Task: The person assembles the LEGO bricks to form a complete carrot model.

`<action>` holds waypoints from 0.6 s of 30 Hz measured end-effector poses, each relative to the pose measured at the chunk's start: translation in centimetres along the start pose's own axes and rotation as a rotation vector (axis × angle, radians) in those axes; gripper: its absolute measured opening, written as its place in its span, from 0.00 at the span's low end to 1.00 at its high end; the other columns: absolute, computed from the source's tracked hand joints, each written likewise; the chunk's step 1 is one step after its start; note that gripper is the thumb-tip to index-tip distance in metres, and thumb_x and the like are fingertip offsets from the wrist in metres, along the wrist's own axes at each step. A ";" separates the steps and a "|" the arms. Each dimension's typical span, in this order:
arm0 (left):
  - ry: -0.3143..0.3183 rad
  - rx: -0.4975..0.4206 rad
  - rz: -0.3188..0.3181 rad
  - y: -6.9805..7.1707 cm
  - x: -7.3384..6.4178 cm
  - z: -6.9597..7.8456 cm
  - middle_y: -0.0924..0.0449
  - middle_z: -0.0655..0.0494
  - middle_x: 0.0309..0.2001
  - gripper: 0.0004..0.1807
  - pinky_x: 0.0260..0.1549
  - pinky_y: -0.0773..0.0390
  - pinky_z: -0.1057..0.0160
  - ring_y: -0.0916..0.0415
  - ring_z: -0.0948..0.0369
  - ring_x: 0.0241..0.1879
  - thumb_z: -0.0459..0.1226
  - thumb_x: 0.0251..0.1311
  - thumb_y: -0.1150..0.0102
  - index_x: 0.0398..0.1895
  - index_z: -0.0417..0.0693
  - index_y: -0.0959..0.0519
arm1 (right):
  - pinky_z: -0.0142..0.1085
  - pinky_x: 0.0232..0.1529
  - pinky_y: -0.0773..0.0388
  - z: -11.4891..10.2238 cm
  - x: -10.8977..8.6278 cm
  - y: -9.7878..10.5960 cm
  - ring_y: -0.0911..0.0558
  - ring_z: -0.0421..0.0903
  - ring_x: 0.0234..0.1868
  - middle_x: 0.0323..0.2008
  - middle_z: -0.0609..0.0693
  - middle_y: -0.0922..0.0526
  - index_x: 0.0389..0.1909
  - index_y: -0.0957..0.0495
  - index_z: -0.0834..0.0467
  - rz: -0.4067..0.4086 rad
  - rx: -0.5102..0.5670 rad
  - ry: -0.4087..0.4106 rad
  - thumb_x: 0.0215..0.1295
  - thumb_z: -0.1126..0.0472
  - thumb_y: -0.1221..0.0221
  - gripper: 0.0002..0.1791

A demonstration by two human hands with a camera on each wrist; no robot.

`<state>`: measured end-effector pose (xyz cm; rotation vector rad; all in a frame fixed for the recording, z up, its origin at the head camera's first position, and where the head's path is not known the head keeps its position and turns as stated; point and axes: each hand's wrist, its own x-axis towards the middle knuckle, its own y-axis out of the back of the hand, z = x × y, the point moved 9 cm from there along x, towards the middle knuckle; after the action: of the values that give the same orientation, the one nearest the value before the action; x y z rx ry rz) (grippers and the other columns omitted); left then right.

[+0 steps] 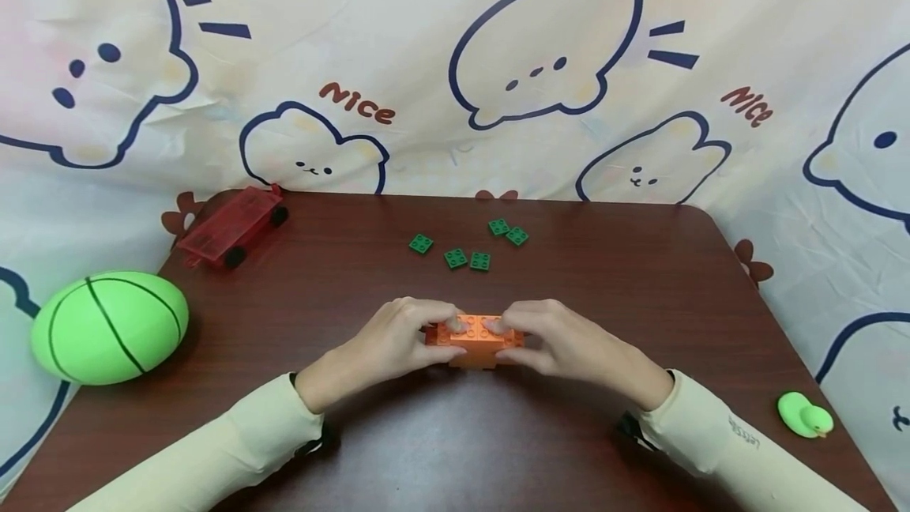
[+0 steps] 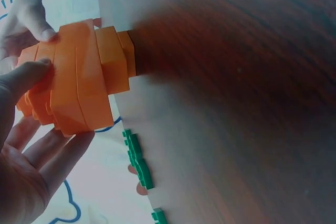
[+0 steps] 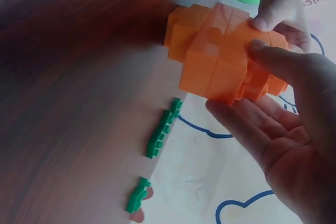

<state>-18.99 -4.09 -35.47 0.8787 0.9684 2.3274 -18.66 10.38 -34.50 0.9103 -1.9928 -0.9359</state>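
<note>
Both hands grip one stepped stack of orange building bricks [image 1: 475, 346], wide in the middle and narrower toward its top and bottom. From the left side my left hand [image 1: 398, 336] holds it, thumb on the near face and fingers around the far side and top. My right hand [image 1: 569, 342] grips the opposite side in the same way. Studs show on the upper bricks between the two hands. In the left wrist view the layers of the orange stack [image 2: 79, 77] are plain, and its narrow lower end points toward the tabletop.
Several small green bricks [image 1: 456, 258] lie at the back middle of the brown table [image 1: 341, 235]. A red toy car frame [image 1: 231, 227] with black wheels stands at the back left. A green ball [image 1: 110, 328] sits at the left edge, and a green rubber duck [image 1: 803, 415] at the right.
</note>
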 end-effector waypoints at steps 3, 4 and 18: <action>0.003 0.008 0.000 0.0 0.0 0.1 0.11 0.60 0.39 0.12 0.28 0.17 0.61 0.24 0.69 0.29 0.39 0.55 0.22 0.36 0.52 0.18 | 0.33 0.35 0.17 0.0 -0.1 -0.1 0.20 0.37 0.34 0.35 0.42 0.16 0.40 0.19 0.53 0.011 0.007 0.012 0.58 0.62 0.25 0.13; 0.004 0.009 -0.001 -0.1 0.0 0.1 0.11 0.60 0.39 0.12 0.28 0.17 0.61 0.24 0.69 0.29 0.39 0.55 0.22 0.36 0.52 0.18 | 0.33 0.35 0.17 0.1 -0.2 -0.1 0.20 0.36 0.34 0.35 0.41 0.16 0.40 0.19 0.53 0.014 0.006 0.012 0.58 0.61 0.25 0.13; -0.007 0.016 0.013 0.1 -0.2 0.2 0.10 0.59 0.42 0.12 0.36 0.18 0.70 0.19 0.69 0.34 0.40 0.55 0.22 0.38 0.52 0.17 | 0.40 0.56 0.16 2.0 0.5 0.7 0.16 0.37 0.53 0.52 0.41 0.13 0.56 0.17 0.47 -0.156 0.202 -0.118 0.69 0.50 0.33 0.17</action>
<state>-18.75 -4.14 -35.36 0.9011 0.9822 2.3290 -20.75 10.86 -34.68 1.1609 -2.1704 -0.9021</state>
